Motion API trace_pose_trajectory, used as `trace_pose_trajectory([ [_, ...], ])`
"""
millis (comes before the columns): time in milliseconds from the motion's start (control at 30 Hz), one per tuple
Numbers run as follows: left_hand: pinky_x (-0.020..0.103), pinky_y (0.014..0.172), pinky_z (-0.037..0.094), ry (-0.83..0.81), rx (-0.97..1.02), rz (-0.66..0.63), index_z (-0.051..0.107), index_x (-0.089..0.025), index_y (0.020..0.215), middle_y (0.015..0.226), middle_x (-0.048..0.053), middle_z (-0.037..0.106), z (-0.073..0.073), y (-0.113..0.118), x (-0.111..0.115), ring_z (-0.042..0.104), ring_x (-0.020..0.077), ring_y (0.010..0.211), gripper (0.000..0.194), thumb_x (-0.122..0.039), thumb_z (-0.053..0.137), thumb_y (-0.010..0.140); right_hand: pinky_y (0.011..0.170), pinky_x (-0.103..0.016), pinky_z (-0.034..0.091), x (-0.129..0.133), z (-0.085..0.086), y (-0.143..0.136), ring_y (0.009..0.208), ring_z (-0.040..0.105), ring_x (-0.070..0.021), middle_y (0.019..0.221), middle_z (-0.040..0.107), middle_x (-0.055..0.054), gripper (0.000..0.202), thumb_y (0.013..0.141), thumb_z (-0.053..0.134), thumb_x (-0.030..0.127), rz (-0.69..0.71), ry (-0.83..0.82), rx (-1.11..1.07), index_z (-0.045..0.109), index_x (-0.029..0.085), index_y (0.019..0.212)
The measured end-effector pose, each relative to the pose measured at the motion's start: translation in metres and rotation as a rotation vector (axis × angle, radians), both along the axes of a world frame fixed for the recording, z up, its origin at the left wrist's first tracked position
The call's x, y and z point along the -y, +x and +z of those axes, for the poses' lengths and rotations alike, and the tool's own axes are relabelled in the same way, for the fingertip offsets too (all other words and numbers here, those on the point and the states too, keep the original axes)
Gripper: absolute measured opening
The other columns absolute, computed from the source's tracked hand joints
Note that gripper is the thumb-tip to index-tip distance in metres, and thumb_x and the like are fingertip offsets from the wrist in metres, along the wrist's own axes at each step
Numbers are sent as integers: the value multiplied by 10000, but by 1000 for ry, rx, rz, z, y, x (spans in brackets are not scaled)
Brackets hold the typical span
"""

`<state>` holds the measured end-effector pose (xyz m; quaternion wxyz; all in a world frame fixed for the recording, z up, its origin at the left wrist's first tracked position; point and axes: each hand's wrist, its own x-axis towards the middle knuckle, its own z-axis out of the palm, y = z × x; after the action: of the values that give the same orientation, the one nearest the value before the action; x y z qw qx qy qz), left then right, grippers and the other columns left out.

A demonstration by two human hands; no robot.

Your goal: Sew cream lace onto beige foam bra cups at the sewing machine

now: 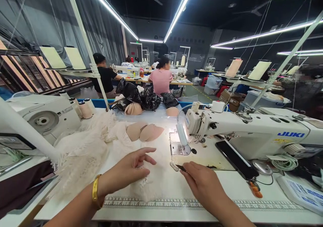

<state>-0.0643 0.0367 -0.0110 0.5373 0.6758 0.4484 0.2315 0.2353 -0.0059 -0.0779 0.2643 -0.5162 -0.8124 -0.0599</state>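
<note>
My left hand [131, 166] hovers with thumb and fingers apart and nothing between them. Below it lies a piece of white lace fabric [148, 188], partly hidden by the hand. My right hand [202, 180] is closed around a small dark pointed tool [181, 168]; most of it is hidden in the fingers, so its kind does not show. The tool's tip is at a small clear, shiny piece [174, 166] on the table, just in front of the needle plate [180, 149] of the sewing machine [227, 122].
Beige bra cups [145, 132] and a heap of cream lace [80, 153] lie to the left. A phone [237, 161] rests by the machine. A printed ruler [141, 202] runs along the front edge. Black bags [141, 95] stand behind; several people sit farther back.
</note>
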Motion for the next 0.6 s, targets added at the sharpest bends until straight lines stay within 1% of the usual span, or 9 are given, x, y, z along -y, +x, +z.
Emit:
trace_pose_trajectory([
  [100,319,815,549,91,81,220,590,-260,1370,1234,83,703,12,-21,0,647,218,973,536,-442,701,879,592,-315,407,-1,-9,57,684,673,-244,826,740,-52,159,998,520,309,-197,-102,80,659,232,985],
  [167,324,832,567,167,143,276,615,-259,1324,1220,85,710,17,-19,4,664,242,1039,491,-490,706,900,754,-420,489,2,-5,75,905,690,-342,999,757,-114,243,926,626,384,-250,-90,45,709,231,1095],
  [233,333,852,579,244,183,259,638,-256,1281,1180,81,728,21,-4,11,671,259,1081,445,-483,716,906,881,-493,492,11,8,68,1059,647,-368,1144,724,-135,360,931,644,450,-169,-159,-138,702,250,1224],
  [267,342,891,577,292,195,241,645,-262,1268,1163,71,736,23,8,15,672,258,1105,407,-461,709,920,905,-473,497,16,17,56,1080,639,-334,1169,707,-122,382,965,618,465,-76,-259,-277,672,272,1290],
  [367,344,989,554,425,194,65,639,-307,1304,1171,34,745,27,48,28,674,231,1145,353,-388,675,962,808,-366,531,27,38,9,905,640,-223,1017,692,-35,619,994,614,512,236,-678,-724,408,337,1550],
  [400,337,984,559,445,186,-23,622,-323,1341,1215,29,735,27,59,31,678,222,1140,371,-385,658,977,800,-350,532,27,41,-5,876,631,-205,993,681,-21,626,975,652,523,333,-786,-830,434,331,1528],
  [467,341,970,570,450,172,-124,582,-327,1406,1323,41,697,22,71,29,674,222,1154,403,-417,589,1013,790,-322,523,22,41,-18,845,611,-178,955,649,-10,458,946,702,525,439,-865,-1001,625,269,1318],
  [533,379,1013,555,432,80,-72,571,-301,1424,1387,63,665,10,67,19,647,241,1216,412,-453,481,1052,787,-302,500,14,35,-14,835,591,-165,919,628,-7,332,919,742,514,429,-830,-1100,700,213,1053],
  [600,444,1087,508,427,-154,-15,611,-266,1382,1383,86,670,-7,47,2,610,274,1281,424,-460,416,1059,781,-299,485,10,28,0,826,579,-167,886,627,-8,338,890,771,519,353,-784,-1144,688,197,950],
])
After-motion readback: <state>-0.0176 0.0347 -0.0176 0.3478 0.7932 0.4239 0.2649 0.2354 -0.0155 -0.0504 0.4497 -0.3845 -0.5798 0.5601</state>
